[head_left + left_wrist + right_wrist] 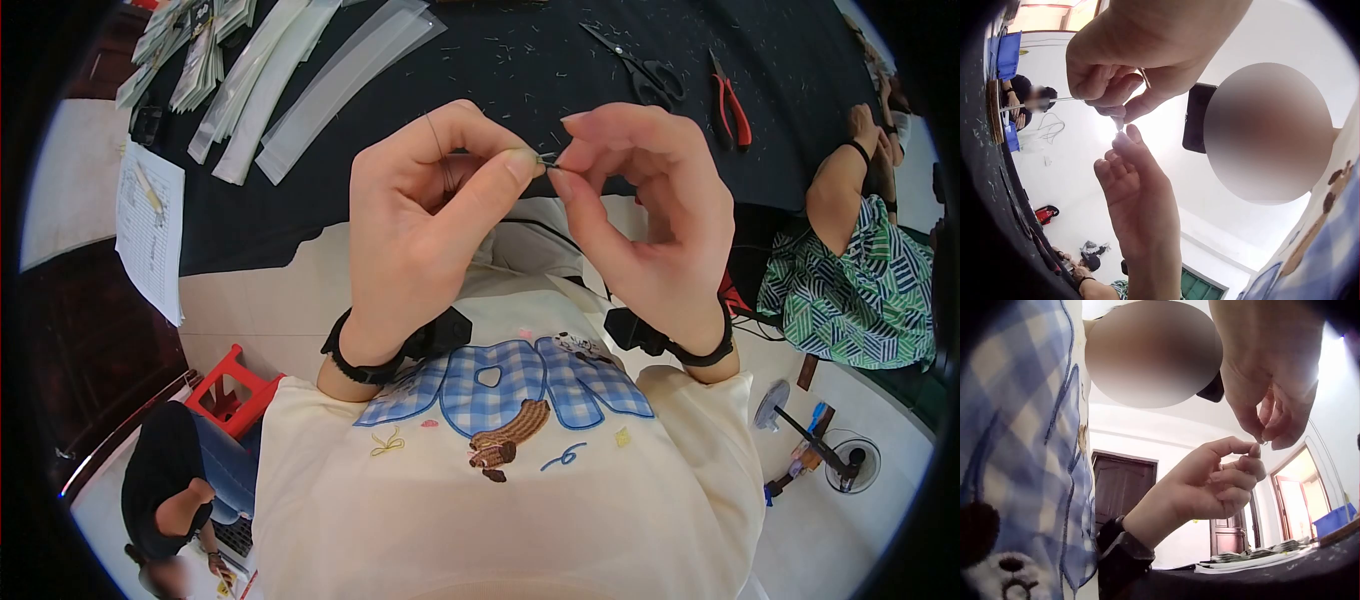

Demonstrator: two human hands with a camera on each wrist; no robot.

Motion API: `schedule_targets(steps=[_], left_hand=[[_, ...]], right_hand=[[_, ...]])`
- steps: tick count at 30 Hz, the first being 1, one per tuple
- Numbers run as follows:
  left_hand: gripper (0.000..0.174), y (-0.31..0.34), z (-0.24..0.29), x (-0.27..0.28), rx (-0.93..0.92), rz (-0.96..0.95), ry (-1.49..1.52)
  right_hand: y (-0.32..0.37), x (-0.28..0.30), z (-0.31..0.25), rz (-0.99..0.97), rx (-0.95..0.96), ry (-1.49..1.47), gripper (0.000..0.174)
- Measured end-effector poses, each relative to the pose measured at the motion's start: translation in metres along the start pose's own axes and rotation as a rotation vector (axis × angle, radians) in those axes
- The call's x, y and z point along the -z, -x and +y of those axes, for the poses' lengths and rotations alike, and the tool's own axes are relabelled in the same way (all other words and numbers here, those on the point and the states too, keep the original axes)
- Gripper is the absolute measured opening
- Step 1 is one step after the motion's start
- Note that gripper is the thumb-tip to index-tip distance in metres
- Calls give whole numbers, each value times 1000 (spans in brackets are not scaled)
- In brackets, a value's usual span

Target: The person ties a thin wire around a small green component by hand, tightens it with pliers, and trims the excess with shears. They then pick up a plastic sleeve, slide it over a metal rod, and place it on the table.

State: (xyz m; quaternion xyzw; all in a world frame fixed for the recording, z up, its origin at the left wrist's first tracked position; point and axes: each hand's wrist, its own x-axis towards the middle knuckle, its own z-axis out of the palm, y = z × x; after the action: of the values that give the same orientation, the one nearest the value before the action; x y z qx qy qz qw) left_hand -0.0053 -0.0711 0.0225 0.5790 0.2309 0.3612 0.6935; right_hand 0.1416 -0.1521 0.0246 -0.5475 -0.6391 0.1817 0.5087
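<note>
Both hands are raised in front of the chest, fingertips almost meeting. Between thumb and index finger, my left hand (420,215) pinches a small, thin wire-like piece (546,161), whose exact kind I cannot tell. A fine dark thread (436,135) runs over the left index finger and down into the palm. From the other side, my right hand (660,205) pinches the end of that piece between thumb and index fingertip, its other fingers loosely bent. In the right wrist view, a tiny loop (1265,443) shows at the right fingertips.
On the black-covered table (500,90) lie black scissors (640,68), red-handled pliers (731,105), clear plastic sleeves (345,85) and scattered clippings. A written sheet (150,230) with a pen hangs over the left edge. Another person's patterned clothing (850,285) shows at right, a red stool (232,390) lower left.
</note>
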Motion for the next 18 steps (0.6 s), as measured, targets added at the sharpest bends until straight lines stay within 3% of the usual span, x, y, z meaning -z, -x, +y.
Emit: schedule_targets(steps=[18], left_hand=[[1,0,-10,-3,-199,96,-271]], right_hand=[[-5,-3,-1,65,-349,-466,28]])
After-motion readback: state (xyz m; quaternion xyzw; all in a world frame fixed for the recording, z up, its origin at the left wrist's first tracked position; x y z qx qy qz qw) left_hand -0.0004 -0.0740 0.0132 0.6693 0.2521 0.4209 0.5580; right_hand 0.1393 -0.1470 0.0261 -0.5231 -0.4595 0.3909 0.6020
